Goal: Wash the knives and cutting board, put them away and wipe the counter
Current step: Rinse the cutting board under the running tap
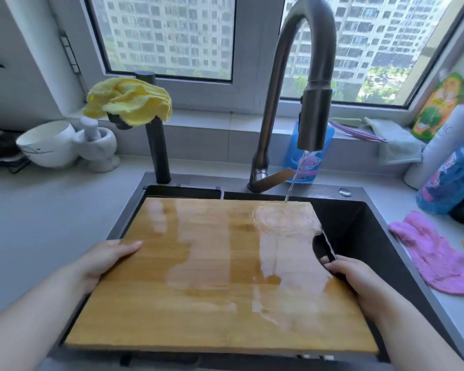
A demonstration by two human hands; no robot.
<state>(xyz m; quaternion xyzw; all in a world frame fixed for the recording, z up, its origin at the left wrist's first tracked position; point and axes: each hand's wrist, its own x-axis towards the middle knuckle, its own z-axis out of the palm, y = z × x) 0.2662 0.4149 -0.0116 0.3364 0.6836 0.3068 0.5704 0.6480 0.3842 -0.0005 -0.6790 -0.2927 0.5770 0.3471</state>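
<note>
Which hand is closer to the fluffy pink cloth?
Right. The right hand grips the cutting board by its right edge, on the pink cloth's side. The left hand holds the opposite edge, a whole board farther away.

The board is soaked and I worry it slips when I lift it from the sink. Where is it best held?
Take the cutting board by the handle cutout in its right edge, coming from the right so the fingers hook through the slot, as the right hand does. The flat wet face offers no purchase; the left hand should clamp the opposite edge, thumb on top.
</note>
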